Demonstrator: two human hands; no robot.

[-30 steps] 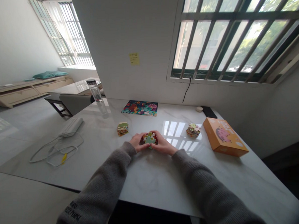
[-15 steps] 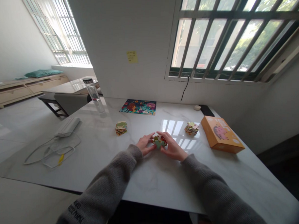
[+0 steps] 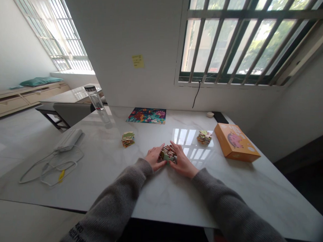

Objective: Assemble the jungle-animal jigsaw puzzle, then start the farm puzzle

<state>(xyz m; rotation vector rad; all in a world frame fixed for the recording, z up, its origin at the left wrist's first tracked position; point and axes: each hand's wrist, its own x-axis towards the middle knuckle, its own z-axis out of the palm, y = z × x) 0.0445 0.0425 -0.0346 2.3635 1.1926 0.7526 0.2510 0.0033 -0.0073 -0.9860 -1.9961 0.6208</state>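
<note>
Between my two hands is a stack of jigsaw puzzle pieces [image 3: 168,153], low over the white marbled table [image 3: 164,191]; its layered edges face up. My left hand [image 3: 155,157] grips the stack from the left, thumb at the near side. From the right, my right hand [image 3: 184,162] closes on it with fingers at the far side and thumb near me. Whether the stack touches the table I cannot tell. A second pile of puzzle pieces [image 3: 128,139] stands to the left, and a third pile [image 3: 204,137] to the right.
An orange box [image 3: 236,142] lies at the right. Against the wall are a colourful picture sheet [image 3: 146,115], a black flat object [image 3: 220,117] and a small white object [image 3: 209,115]. A clear bottle [image 3: 95,98] stands back left, near a white device [image 3: 68,139] with cable.
The puzzle stack has tipped within my hands, so its layered edges now show where a green piece's face was more visible. My view has shifted slightly to the right.
</note>
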